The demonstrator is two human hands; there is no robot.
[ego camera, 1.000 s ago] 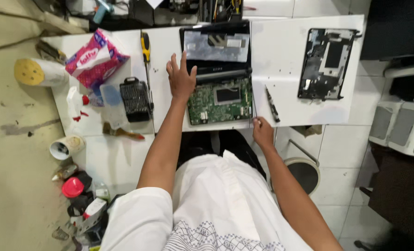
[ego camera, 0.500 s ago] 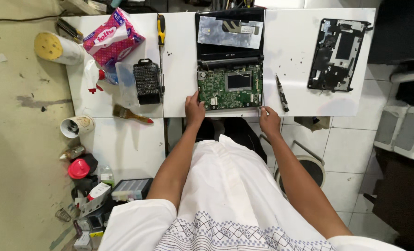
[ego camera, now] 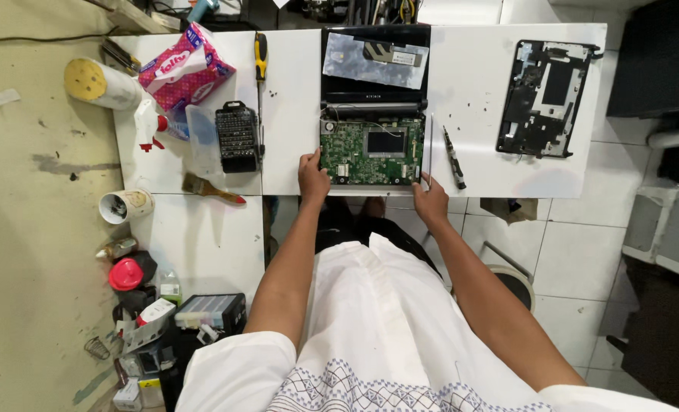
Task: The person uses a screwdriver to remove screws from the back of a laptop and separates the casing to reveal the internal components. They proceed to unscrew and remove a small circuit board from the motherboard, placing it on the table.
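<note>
Both hands had withdrawn to the opened laptop's near edge: left hand and right hand fingers grasped its corners.

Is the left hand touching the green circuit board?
Touching: the head view shows the left hand with its fingers on the near left corner of the circuit board.
</note>
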